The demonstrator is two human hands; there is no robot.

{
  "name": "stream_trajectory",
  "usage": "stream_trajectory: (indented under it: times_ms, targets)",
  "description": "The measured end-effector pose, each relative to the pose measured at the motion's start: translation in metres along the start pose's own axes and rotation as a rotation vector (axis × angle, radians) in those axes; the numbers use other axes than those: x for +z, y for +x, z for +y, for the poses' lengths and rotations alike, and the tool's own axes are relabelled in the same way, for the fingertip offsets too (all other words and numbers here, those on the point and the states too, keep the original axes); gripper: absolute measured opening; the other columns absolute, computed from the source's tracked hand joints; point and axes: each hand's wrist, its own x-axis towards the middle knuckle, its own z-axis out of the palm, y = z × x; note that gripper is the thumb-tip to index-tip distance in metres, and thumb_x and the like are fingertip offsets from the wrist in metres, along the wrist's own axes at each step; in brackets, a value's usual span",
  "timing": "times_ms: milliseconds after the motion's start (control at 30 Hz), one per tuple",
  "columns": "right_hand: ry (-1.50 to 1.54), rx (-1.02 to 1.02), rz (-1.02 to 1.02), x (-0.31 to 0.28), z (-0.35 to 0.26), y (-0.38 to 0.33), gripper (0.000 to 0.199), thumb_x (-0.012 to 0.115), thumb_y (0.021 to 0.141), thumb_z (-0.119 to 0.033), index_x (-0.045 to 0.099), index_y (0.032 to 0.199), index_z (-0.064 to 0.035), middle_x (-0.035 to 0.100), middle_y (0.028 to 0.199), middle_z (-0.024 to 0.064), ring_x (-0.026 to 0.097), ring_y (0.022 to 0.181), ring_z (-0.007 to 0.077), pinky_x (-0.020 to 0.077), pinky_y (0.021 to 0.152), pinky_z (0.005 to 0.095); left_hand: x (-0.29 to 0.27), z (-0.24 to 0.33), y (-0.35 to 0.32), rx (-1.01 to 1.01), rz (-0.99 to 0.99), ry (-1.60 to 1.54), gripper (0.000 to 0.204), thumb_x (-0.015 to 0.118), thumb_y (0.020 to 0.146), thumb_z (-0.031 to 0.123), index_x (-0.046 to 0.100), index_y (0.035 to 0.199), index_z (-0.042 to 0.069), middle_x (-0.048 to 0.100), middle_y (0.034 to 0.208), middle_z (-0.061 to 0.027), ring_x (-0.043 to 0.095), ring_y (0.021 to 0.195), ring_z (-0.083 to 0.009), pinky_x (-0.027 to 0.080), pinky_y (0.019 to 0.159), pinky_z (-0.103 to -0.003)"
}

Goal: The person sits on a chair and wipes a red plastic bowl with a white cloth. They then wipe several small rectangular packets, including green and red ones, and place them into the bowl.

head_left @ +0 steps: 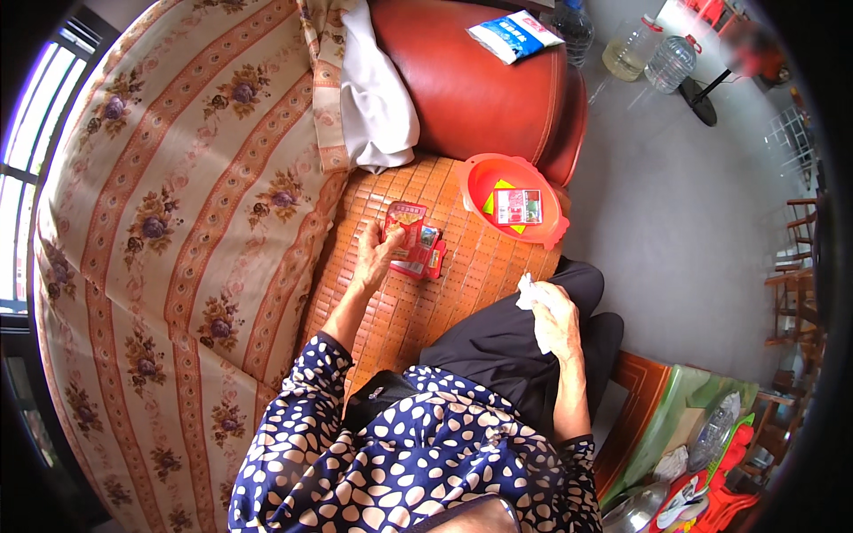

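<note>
My left hand [377, 253] pinches a small red snack packet [407, 214], its thumb pressed on the front. More red packets [430, 238] lie under and beside it on the bamboo seat mat [444, 298]; how many is hard to make out. A crumpled white tissue [528, 291] is gripped in my right hand [558, 322], which is over my dark trousers. Beyond the packets, a red plastic basin [471, 182] stands near the mat's right edge. Inside it lie a red-and-white packet [518, 206] and something yellow [500, 189] beneath.
A red leather armrest [462, 89] bears a blue-and-white bag [515, 37]. Striped floral fabric [187, 222] covers the left side, with a white cloth [373, 98] beside it. Large plastic bottles [673, 64] stand on the grey floor. A green-topped table [666, 413] holds utensils at lower right.
</note>
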Motion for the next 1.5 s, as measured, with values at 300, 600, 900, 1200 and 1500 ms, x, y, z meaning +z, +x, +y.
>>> stream_trajectory:
  times_ms: [300,600,900,1200,1500]
  targets:
    - [-0.162,-0.521,0.464,-0.005,-0.051,-0.026,0.029,0.067,0.078,0.004,0.063,0.107,0.0007,0.062,0.107,0.0142,0.061,0.098,0.0313,0.05,0.087,0.0377,0.111,0.029,-0.051,-0.373,-0.482,-0.615,0.035,0.058,0.093,0.007,0.045,0.126,0.006,0.061,0.117,-0.0111,0.065,0.105,-0.0297,0.056,0.087,-0.046]
    - [-0.572,-0.663,0.466,-0.006,-0.063,-0.031,0.038,0.066,0.073,-0.002,0.062,0.111,-0.0012,0.059,0.113,0.0129,0.055,0.102,0.0343,0.0481,0.089,0.0396,0.178,0.041,-0.091,-0.578,-0.639,-0.776,0.034,0.051,0.099,0.024,0.052,0.127,0.006,0.062,0.119,-0.0072,0.06,0.109,-0.0196,0.049,0.096,-0.037]
    - [-0.454,-0.529,0.64,-0.044,-0.068,0.001,0.03,0.063,0.08,-0.001,0.064,0.11,-0.0039,0.061,0.112,0.0124,0.055,0.099,0.0324,0.0448,0.088,0.042,0.205,0.049,-0.093,-0.588,-0.73,-0.71,0.042,0.045,0.101,0.034,0.046,0.134,0.008,0.056,0.13,-0.0094,0.055,0.118,-0.0222,0.044,0.102,-0.043]
    - [-0.602,-0.698,0.396,-0.03,-0.068,-0.032,0.03,0.061,0.078,-0.007,0.066,0.107,0.0,0.062,0.119,0.0113,0.054,0.106,0.0328,0.0462,0.091,0.0393,0.211,0.043,-0.089,-0.674,-0.717,-0.894,0.052,0.039,0.099,0.052,0.051,0.127,0.01,0.059,0.122,-0.0082,0.055,0.116,-0.0225,0.043,0.102,-0.04]
    - [-0.615,-0.599,0.539,-0.06,-0.086,0.026,0.029,0.06,0.079,-0.008,0.065,0.107,-0.0056,0.064,0.111,0.0064,0.055,0.098,0.0284,0.0464,0.085,0.038,0.223,0.056,-0.091,-0.541,-0.698,-0.702,0.056,0.043,0.098,0.049,0.039,0.142,0.013,0.051,0.138,-0.0074,0.048,0.127,-0.0228,0.041,0.105,-0.044]
